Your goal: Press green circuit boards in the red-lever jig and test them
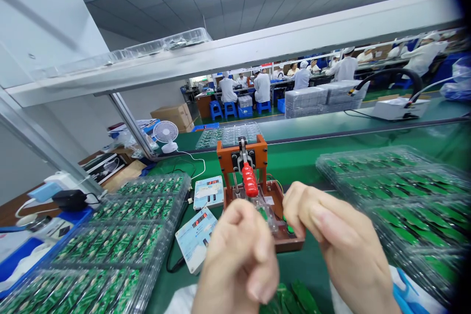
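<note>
My left hand [237, 255] is in front of the test fixture [265, 191], fingers curled inward and slightly blurred. Whatever it may hold is hidden. My right hand [331, 230] is at the fixture's right side, its fingers bent together close to a green button [290, 229]; I cannot tell whether they touch it or hold anything. The fixture has an orange frame and a toggle clamp with a red handle [250, 180], which points down toward me. Part of its clear plate shows behind my left hand. Green circuit boards [300, 298] lie below, between my wrists.
Clear trays of circuit boards stand left [147, 235] and right [368, 196]. Two meters with red digits [208, 191] sit left of the fixture. A small white fan [166, 133] is behind them. A shelf [228, 56] crosses overhead. People in white work farther back.
</note>
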`<state>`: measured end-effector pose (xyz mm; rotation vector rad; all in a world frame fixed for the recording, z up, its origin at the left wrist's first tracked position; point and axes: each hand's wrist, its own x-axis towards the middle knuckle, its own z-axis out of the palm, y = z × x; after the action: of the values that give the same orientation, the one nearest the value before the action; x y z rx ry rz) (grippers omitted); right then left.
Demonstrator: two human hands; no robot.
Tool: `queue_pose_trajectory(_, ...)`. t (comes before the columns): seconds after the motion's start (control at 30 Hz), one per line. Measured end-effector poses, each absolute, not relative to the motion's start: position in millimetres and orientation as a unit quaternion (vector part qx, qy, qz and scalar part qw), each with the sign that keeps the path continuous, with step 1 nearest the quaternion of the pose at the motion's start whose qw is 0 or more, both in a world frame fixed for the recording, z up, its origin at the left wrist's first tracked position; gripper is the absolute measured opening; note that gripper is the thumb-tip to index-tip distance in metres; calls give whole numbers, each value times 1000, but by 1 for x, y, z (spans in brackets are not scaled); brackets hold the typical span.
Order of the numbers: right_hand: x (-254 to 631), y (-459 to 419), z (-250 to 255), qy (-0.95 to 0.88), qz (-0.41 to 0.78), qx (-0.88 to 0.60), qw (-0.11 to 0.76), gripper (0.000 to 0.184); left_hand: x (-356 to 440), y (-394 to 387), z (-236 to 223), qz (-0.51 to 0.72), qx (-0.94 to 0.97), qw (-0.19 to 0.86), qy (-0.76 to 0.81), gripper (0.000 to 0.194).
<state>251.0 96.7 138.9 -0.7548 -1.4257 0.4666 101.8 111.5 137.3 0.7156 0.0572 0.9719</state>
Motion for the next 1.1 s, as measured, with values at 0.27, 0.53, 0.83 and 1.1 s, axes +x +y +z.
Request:
queue_pose_trajectory(0.27,250,131,118,-714,-20,-367,596,36,51,119,172,680,251,689,9,40)
queue_pose_trajectory(0.53,242,154,95,-734,-99,-357,569,39,41,113,184,754,256,594,113,49)
queue_pose_trajectory(0.83,258,181,104,-745,-215,-283,565,28,23,116,192,752,206,621,79,56)
queue_pose_trajectory(1.1,237,222,204,-658,-28,-353,664,48,19,124,189,746,250,611,82,53)
